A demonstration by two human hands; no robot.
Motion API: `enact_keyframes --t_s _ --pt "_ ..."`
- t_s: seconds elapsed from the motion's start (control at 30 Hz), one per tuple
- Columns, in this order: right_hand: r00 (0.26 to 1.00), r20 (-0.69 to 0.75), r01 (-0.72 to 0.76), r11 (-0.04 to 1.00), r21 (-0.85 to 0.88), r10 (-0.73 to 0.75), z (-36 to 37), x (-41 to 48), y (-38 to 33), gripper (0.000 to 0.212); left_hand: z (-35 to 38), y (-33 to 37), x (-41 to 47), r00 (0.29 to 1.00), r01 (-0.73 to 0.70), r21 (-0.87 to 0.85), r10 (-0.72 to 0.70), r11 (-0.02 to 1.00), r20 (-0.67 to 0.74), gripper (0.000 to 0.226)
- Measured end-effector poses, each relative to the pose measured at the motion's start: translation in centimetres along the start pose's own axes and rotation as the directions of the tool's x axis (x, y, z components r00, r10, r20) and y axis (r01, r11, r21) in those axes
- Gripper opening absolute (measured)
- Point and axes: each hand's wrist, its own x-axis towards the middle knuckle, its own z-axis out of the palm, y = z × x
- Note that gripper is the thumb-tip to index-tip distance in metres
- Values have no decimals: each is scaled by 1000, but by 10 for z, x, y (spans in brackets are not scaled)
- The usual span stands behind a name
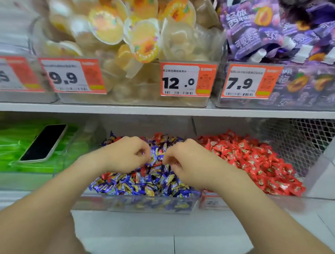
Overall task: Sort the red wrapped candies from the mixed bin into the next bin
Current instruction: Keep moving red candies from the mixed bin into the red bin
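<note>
The mixed bin (103,201) on the lower shelf holds a heap of blue-purple wrapped candies (142,183) with a few red wrapped candies (143,170) among them. The bin to its right is piled with red wrapped candies (256,162). Both hands hover over the middle of the mixed heap, knuckles up and fingers curled down. My left hand (126,154) has its fingertips bunched against the blue wrappers; what they hold is hidden. My right hand (188,162) pinches a small reddish piece at its fingertips, close beside the left hand.
A black phone (43,142) lies on green packets in the bin to the left. Above, a shelf edge (163,110) carries clear bins of jelly cups (139,36) and purple pouches (283,36) with orange price tags. A wire mesh panel (305,139) closes the right side.
</note>
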Motion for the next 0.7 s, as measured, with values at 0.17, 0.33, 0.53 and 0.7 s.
enact_keyframes --t_s 0.17,0.33,0.53,0.7 --pt "999 -19 -29 997 -78 27 23 51 -13 16 -3 -61 11 981 171 197 -185 965 54 21" --pt "993 118 5 988 -154 13 62 86 -31 28 -5 -74 11 932 184 350 -276 918 235 34" --pt "987 161 46 978 -204 -13 71 99 -30 49 0 -80 3 854 242 357 -373 902 362 83" --pt "995 100 -3 999 -44 7 63 104 -24 13 15 -89 4 932 194 281 -266 940 247 71"
